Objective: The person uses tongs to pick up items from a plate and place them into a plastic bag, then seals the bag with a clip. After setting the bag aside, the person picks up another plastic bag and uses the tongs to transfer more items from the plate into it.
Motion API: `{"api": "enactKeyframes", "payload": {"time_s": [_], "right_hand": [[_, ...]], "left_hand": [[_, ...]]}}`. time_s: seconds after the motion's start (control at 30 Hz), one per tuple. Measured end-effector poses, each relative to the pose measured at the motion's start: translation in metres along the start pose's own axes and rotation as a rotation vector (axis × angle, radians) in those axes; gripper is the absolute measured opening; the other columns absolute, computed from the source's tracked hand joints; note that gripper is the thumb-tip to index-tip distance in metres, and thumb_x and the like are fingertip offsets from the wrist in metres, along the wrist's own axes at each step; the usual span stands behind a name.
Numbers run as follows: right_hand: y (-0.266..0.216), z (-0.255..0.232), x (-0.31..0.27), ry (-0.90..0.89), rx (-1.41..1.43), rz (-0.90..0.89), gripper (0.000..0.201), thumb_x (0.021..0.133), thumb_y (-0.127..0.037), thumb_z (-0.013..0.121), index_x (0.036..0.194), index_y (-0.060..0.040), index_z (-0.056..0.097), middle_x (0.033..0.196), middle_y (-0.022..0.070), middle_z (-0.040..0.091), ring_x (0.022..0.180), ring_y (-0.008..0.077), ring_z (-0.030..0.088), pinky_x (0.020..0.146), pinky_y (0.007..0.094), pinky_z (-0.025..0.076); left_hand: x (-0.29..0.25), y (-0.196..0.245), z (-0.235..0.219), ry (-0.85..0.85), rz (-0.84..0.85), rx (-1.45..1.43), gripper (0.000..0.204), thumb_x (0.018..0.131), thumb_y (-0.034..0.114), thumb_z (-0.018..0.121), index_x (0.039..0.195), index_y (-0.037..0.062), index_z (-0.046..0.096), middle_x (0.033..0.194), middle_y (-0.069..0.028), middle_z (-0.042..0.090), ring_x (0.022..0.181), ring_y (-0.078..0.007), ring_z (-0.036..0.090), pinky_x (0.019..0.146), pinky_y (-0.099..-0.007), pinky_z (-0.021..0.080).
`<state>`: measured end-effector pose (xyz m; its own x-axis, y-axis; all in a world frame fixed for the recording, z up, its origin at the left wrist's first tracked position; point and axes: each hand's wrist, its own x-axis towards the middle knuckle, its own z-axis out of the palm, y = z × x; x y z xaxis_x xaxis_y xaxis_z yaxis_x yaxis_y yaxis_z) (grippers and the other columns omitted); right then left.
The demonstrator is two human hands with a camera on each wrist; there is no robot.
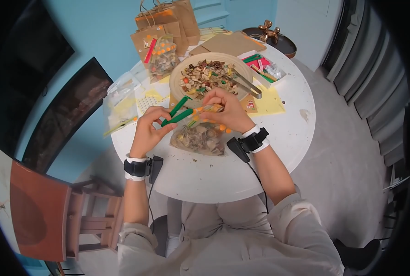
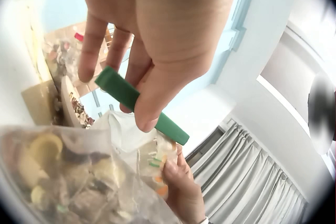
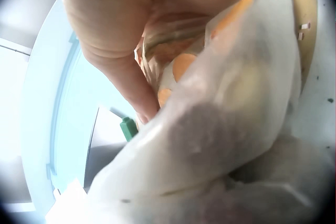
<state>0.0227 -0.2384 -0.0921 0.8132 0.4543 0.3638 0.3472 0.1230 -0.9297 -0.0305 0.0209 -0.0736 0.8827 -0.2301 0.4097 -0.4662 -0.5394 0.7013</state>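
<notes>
Green Clip Meets Dotted Bag Above a White Bench

A person in a pale shirt works with both hands at a round white bench [image 1: 278, 152]. Left of the frame's center, the left hand [image 1: 152, 129] grasps a green clip [image 1: 177, 118], its two arms spread in a V; in the left wrist view, the thumb lies across it. Near the center, the right hand [image 1: 230, 110] pinches the gathered top of a clear bag [image 1: 198, 140] marked with orange dots. The bag, filled with dried pieces, sits at the middle of the frame, below the hands. It fills much of the right wrist view, the clip showing at left of center.

Above the hands, a round beige plate [image 1: 174, 89] holds more dried pieces, with metal tongs [image 1: 250, 87] across its right side. To the plate's upper left stands a second filled bag [image 1: 162, 64] with a red clip [image 1: 150, 50], in front of brown paper bags [image 1: 186, 23] at top center. A white box [image 1: 280, 77] holding pink and green items sits right of the plate, near yellow paper [image 1: 275, 103]. A shiny coppery figurine [image 1: 270, 33] stands at upper right.
</notes>
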Motion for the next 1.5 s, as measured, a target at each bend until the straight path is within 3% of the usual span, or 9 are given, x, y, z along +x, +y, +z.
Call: {"api": "enactKeyframes", "payload": {"time_s": [0.23, 0.33, 0.53, 0.73, 0.9, 1.03, 1.13, 1.33, 1.5], "right_hand": [[-0.003, -0.001, 0.001, 0.001, 0.013, 0.028, 0.031, 0.076, 0.001, 0.077, 0.095, -0.0052, 0.053, 0.081, -0.0015, 0.064, 0.080, 0.0043, 0.060, 0.071, 0.0200, 0.046], [0.003, -0.007, 0.003, 0.031, -0.052, 0.027, 0.031, 0.076, 0.003, 0.076, 0.094, -0.0058, 0.052, 0.080, -0.0024, 0.061, 0.080, 0.0041, 0.059, 0.071, 0.0196, 0.046], [0.009, -0.005, 0.004, 0.069, 0.106, -0.028, 0.038, 0.072, 0.005, 0.080, 0.092, -0.0070, 0.051, 0.090, -0.0009, 0.062, 0.084, 0.0056, 0.060, 0.075, 0.0203, 0.049], [0.017, -0.005, 0.005, 0.071, 0.183, -0.003, 0.043, 0.068, 0.004, 0.084, 0.092, -0.0083, 0.050, 0.092, 0.0007, 0.064, 0.088, 0.0067, 0.063, 0.076, 0.0216, 0.051], [0.019, -0.003, 0.006, 0.080, 0.167, -0.029, 0.044, 0.068, 0.005, 0.084, 0.091, -0.0093, 0.050, 0.091, 0.0007, 0.065, 0.087, 0.0075, 0.064, 0.076, 0.0229, 0.052], [0.008, -0.005, 0.003, 0.001, 0.244, 0.039, 0.046, 0.068, 0.004, 0.085, 0.100, -0.0075, 0.053, 0.101, 0.0029, 0.064, 0.097, 0.0094, 0.062, 0.078, 0.0235, 0.052], [0.003, -0.003, 0.003, -0.005, 0.211, -0.001, 0.050, 0.069, 0.002, 0.085, 0.110, -0.0056, 0.058, 0.111, 0.0049, 0.063, 0.106, 0.0116, 0.060, 0.083, 0.0251, 0.053], [0.004, -0.002, 0.002, -0.009, 0.205, 0.000, 0.056, 0.071, -0.002, 0.085, 0.122, -0.0038, 0.060, 0.119, 0.0045, 0.061, 0.115, 0.0152, 0.056, 0.092, 0.0287, 0.051], [0.007, -0.001, 0.005, 0.059, 0.160, -0.020, 0.060, 0.069, -0.002, 0.085, 0.124, -0.0035, 0.060, 0.124, 0.0064, 0.062, 0.116, 0.0149, 0.056, 0.096, 0.0294, 0.050]], "left_hand": [[0.026, 0.026, -0.005, -0.172, 0.265, 0.154, 0.020, 0.071, 0.002, 0.081, 0.083, 0.0032, 0.065, 0.100, -0.0103, 0.067, 0.096, -0.0213, 0.060, 0.077, -0.0317, 0.048], [0.027, 0.043, -0.001, -0.320, 0.008, 0.167, 0.025, 0.073, 0.002, 0.080, 0.088, 0.0021, 0.060, 0.096, -0.0106, 0.067, 0.088, -0.0239, 0.063, 0.076, -0.0320, 0.050], [0.024, 0.045, 0.005, -0.182, 0.038, 0.135, 0.037, 0.076, 0.002, 0.078, 0.100, 0.0019, 0.050, 0.091, -0.0110, 0.066, 0.078, -0.0258, 0.065, 0.075, -0.0325, 0.051], [0.021, 0.048, 0.005, -0.263, 0.027, 0.209, 0.039, 0.075, 0.001, 0.078, 0.102, 0.0028, 0.051, 0.093, -0.0118, 0.067, 0.074, -0.0264, 0.064, 0.071, -0.0340, 0.051], [0.020, 0.051, 0.011, -0.225, 0.035, 0.192, 0.038, 0.073, 0.000, 0.078, 0.103, 0.0031, 0.054, 0.090, -0.0106, 0.068, 0.071, -0.0239, 0.062, 0.068, -0.0325, 0.050], [0.016, 0.041, 0.013, -0.154, 0.027, 0.140, 0.039, 0.071, 0.000, 0.078, 0.106, 0.0026, 0.059, 0.093, -0.0097, 0.070, 0.071, -0.0211, 0.061, 0.069, -0.0308, 0.049], [0.013, 0.035, 0.013, -0.219, 0.035, 0.214, 0.042, 0.072, 0.000, 0.078, 0.110, 0.0031, 0.062, 0.100, -0.0101, 0.070, 0.074, -0.0188, 0.061, 0.072, -0.0292, 0.049], [0.002, 0.035, 0.021, -0.081, 0.094, -0.007, 0.042, 0.079, -0.001, 0.075, 0.119, 0.0053, 0.062, 0.106, -0.0067, 0.070, 0.092, -0.0153, 0.065, 0.080, -0.0278, 0.050], [-0.005, 0.021, 0.029, 0.073, -0.073, -0.181, 0.036, 0.083, -0.002, 0.072, 0.118, 0.0018, 0.062, 0.106, -0.0065, 0.071, 0.097, -0.0121, 0.066, 0.080, -0.0248, 0.049]]}}
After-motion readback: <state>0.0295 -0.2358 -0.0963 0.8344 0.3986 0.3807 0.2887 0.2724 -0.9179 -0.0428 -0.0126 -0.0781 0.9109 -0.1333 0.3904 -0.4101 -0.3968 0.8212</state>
